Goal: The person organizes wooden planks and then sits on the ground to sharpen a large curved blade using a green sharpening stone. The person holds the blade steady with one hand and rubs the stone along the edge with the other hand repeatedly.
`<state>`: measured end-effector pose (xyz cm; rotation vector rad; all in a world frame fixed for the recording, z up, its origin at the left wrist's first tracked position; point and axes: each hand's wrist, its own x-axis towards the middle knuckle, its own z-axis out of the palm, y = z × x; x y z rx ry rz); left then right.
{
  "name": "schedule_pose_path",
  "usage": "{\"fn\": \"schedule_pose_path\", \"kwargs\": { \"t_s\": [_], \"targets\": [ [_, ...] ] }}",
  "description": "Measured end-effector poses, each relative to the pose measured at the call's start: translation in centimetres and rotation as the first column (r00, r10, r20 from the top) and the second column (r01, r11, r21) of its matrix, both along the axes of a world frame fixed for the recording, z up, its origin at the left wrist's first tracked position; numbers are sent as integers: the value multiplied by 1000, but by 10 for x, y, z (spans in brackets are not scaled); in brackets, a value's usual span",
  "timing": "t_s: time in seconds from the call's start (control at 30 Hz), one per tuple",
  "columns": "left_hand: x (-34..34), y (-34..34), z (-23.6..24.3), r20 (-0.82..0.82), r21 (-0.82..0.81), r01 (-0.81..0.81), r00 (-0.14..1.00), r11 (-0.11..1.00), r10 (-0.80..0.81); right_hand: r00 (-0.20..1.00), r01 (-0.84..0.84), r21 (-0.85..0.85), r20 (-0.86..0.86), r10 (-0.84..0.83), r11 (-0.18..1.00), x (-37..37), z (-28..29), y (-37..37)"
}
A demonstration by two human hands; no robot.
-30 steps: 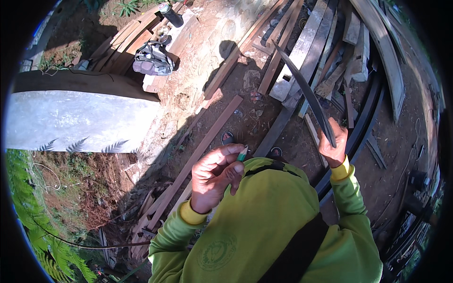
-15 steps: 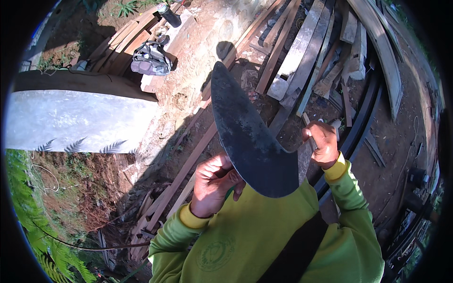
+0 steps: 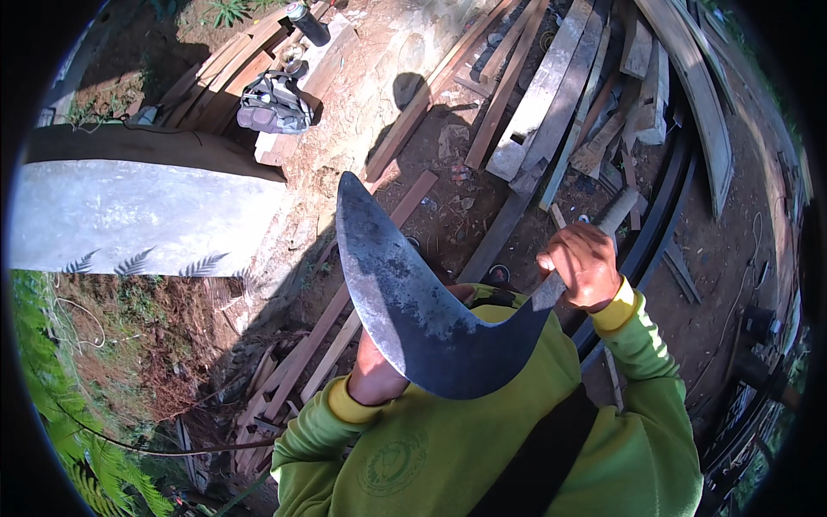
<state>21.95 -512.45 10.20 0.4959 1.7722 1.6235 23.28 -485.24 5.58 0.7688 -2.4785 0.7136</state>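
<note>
My right hand (image 3: 584,265) is wrapped round the pale handle of a broad-bladed sickle (image 3: 431,332). Its wide, dark metal blade curves across in front of my chest, with the tip pointing up and to the left. Patchy grey marks cover the face of the blade. Behind the blade is my left hand (image 3: 376,372); only a part near the wrist shows, and the fingers are hidden. Whether they touch the sickle I cannot tell.
Long wooden beams (image 3: 551,95) lie at the upper right, beside dark curved bars (image 3: 663,233). More planks (image 3: 301,370) lie by my left arm. A grey bag (image 3: 276,105) and a dark bottle (image 3: 308,24) rest on boards near a pale slab (image 3: 146,215).
The sickle has come down and to the left and turned, so its handle now shows beyond my right hand. My left hand has gone from beside the blade to behind it.
</note>
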Motion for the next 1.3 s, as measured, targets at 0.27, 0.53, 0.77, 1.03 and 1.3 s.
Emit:
{"fn": "schedule_pose_path", "kwargs": {
  "t_s": [0.27,0.53,0.77,1.03,1.3],
  "targets": [
    [11,7,3,535,242,-348,827,906,175,997,-2,53,-72,5,999,0,-1,3],
    [10,7,7,294,149,-126,953,981,77,996,-32,87,-80,39,996,1,6,7],
    [6,3,-2,254,95,13,966,995,-37,994,-18,94,-105,28,995,2,3,9],
    [-2,6,4,107,-26,156,983,987,-152,995,-33,80,-92,40,996,1,5,11],
    [-1,7,6,250,99,72,964,992,-95,997,-43,87,-65,49,995,1,5,11]
  ]
}}
